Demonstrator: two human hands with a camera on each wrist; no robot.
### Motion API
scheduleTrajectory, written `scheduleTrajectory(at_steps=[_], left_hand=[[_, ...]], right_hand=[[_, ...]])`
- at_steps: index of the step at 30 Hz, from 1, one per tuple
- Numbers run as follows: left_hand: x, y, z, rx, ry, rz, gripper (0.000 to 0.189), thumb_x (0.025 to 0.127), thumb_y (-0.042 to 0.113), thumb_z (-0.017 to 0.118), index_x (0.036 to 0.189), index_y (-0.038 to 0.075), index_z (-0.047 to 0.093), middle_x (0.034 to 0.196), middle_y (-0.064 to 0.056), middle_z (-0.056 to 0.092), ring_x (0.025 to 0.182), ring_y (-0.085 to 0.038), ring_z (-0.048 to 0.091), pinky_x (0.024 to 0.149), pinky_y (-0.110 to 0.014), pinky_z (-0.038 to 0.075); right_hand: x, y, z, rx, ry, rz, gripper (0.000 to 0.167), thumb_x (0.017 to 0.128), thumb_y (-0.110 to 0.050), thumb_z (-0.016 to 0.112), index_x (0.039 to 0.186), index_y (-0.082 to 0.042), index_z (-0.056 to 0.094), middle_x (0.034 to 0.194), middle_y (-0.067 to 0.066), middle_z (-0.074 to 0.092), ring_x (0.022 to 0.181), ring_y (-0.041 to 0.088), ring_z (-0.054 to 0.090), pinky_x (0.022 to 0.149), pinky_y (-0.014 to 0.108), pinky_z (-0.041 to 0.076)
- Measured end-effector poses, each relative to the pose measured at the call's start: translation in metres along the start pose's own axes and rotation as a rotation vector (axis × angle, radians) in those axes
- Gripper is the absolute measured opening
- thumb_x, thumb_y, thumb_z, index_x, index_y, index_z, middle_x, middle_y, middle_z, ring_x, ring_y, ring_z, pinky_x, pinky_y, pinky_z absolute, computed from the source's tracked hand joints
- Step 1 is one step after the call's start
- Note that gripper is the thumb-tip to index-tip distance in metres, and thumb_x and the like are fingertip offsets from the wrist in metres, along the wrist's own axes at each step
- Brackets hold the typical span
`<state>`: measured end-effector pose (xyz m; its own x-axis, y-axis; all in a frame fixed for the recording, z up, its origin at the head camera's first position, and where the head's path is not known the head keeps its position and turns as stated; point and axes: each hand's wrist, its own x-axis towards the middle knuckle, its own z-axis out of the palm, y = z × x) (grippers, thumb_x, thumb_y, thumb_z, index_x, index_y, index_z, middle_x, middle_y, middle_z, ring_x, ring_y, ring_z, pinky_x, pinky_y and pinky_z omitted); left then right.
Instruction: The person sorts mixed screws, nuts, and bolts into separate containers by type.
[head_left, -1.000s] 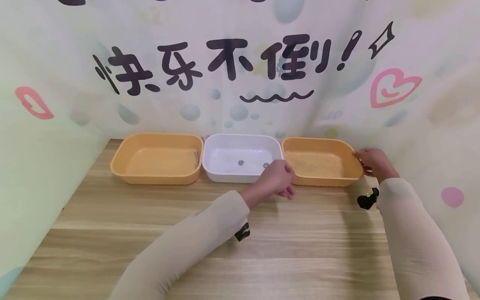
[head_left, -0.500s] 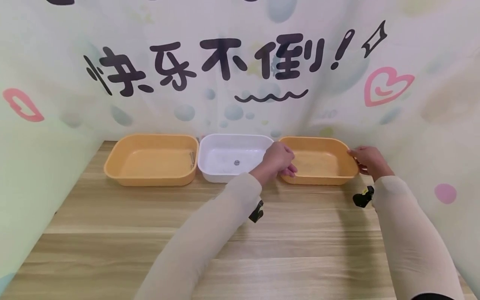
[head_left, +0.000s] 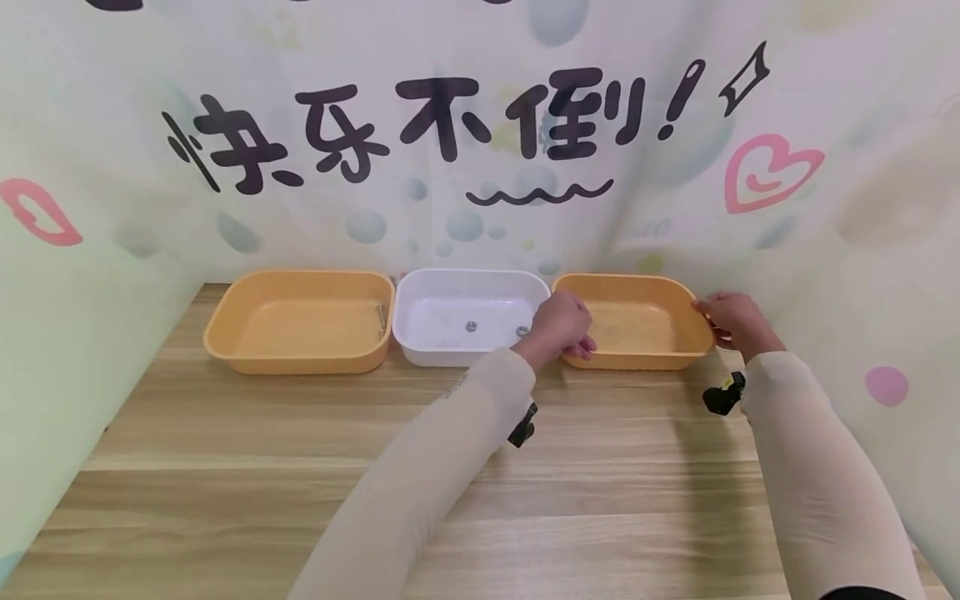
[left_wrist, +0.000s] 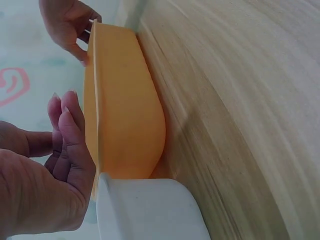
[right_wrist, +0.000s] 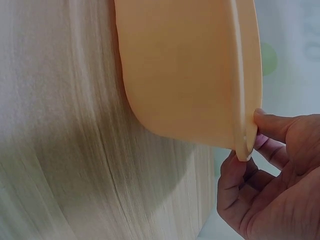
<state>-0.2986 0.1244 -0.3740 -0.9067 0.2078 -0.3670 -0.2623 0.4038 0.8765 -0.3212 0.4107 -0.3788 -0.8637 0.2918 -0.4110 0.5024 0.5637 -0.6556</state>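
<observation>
My right hand (head_left: 738,321) grips the right end of an orange plastic basin (head_left: 633,362), thumb at the rim and fingers curled beneath it, as the right wrist view shows. Over that basin's left end is my left hand (head_left: 561,325), its fingers loosely bent. In the left wrist view the left fingers (left_wrist: 75,135) stand above the rim with nothing visible held; the thumb tip is hidden behind them. A white basin (head_left: 442,357) adjoins on the left, with two small metal nuts, one (head_left: 471,327) near its middle and another (head_left: 522,331) beside my left wrist.
A second orange basin (head_left: 300,365) stands at the left end of the row, with thin metal screws (head_left: 381,320) along its right inner wall. The row sits on a wood-grain table (head_left: 600,500) against a printed cloth backdrop (head_left: 337,225).
My left hand has moved from in front of the white and right orange basins up to the orange basin's left end. My right hand keeps its grip. The head view has shifted slightly.
</observation>
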Motion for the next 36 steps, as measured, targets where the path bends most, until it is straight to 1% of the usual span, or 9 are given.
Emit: scheduleTrajectory(at_steps=[6,12,18,21,24,27,31,34,36], left_hand=[[-0.001,0.0,0.0,-0.038,0.005,-0.008,0.008,0.097,0.007,0.053,0.102,0.008,0.058,0.06,-0.012,0.067,0.045,-0.02,0.063,0.07,-0.04,0.057],[-0.004,0.0,-0.001,-0.033,0.015,0.001,0.01,0.096,0.01,0.057,0.106,0.01,0.057,0.062,-0.011,0.067,0.046,-0.02,0.063,0.069,-0.039,0.057],[-0.008,0.002,-0.004,0.011,0.029,0.022,0.014,0.096,0.013,0.057,0.11,0.011,0.057,0.06,-0.009,0.066,0.046,-0.019,0.063,0.067,-0.036,0.058],[-0.013,0.006,-0.009,0.077,0.054,0.057,0.015,0.096,0.017,0.057,0.111,0.012,0.058,0.062,-0.006,0.067,0.049,-0.018,0.065,0.066,-0.034,0.058],[-0.021,0.013,-0.019,0.206,0.136,0.125,0.02,0.095,0.023,0.056,0.113,0.015,0.06,0.076,0.0,0.071,0.065,-0.015,0.068,0.07,-0.03,0.055],[-0.034,0.02,-0.036,0.302,0.217,0.218,0.034,0.095,0.03,0.055,0.126,0.017,0.058,0.102,0.0,0.07,0.087,-0.018,0.065,0.078,-0.033,0.049],[-0.058,0.018,-0.064,0.379,0.256,0.354,0.056,0.096,0.04,0.053,0.147,0.02,0.04,0.135,-0.005,0.057,0.118,-0.024,0.055,0.096,-0.04,0.044],[-0.08,0.011,-0.084,0.5,0.284,0.451,0.067,0.096,0.054,0.048,0.153,0.025,0.029,0.154,-0.011,0.036,0.142,-0.03,0.032,0.11,-0.048,0.033],[-0.095,0.003,-0.096,0.619,0.313,0.498,0.072,0.094,0.063,0.043,0.155,0.028,0.022,0.16,-0.014,0.019,0.149,-0.033,0.012,0.115,-0.054,0.022]], right_hand=[[0.0,0.0,0.0,-0.005,-0.004,-0.006,0.033,0.099,-0.035,0.052,0.105,-0.002,0.053,0.079,0.001,0.053,0.073,0.019,0.054,0.068,0.03,0.05],[0.001,0.002,0.0,-0.006,-0.007,-0.023,0.031,0.099,-0.034,0.054,0.099,-0.003,0.055,0.076,-0.001,0.054,0.071,0.018,0.055,0.067,0.03,0.051],[0.007,0.007,-0.004,-0.006,0.018,0.0,0.036,0.096,-0.038,0.057,0.104,-0.003,0.056,0.079,0.002,0.054,0.072,0.018,0.056,0.068,0.03,0.052],[0.005,0.005,-0.01,-0.029,0.047,0.021,0.054,0.093,-0.048,0.057,0.115,0.001,0.053,0.093,0.01,0.054,0.082,0.024,0.057,0.077,0.035,0.054],[-0.006,-0.003,-0.02,-0.064,0.068,0.002,0.08,0.087,-0.063,0.056,0.126,0.007,0.046,0.112,0.02,0.05,0.099,0.034,0.053,0.089,0.043,0.051],[-0.023,-0.015,-0.027,-0.156,0.056,-0.082,0.102,0.083,-0.075,0.05,0.137,0.011,0.035,0.127,0.029,0.042,0.113,0.041,0.046,0.096,0.052,0.046],[-0.054,-0.036,-0.019,-0.381,0.081,-0.248,0.109,0.082,-0.08,0.041,0.145,0.009,0.029,0.141,0.035,0.035,0.122,0.052,0.04,0.098,0.063,0.039],[-0.084,-0.05,-0.001,-0.538,0.116,-0.407,0.105,0.085,-0.078,0.039,0.152,0.001,0.022,0.15,0.035,0.025,0.13,0.055,0.032,0.101,0.069,0.029],[-0.104,-0.057,0.015,-0.619,0.14,-0.527,0.099,0.087,-0.075,0.042,0.155,-0.007,0.018,0.156,0.03,0.017,0.137,0.052,0.024,0.101,0.071,0.025]])
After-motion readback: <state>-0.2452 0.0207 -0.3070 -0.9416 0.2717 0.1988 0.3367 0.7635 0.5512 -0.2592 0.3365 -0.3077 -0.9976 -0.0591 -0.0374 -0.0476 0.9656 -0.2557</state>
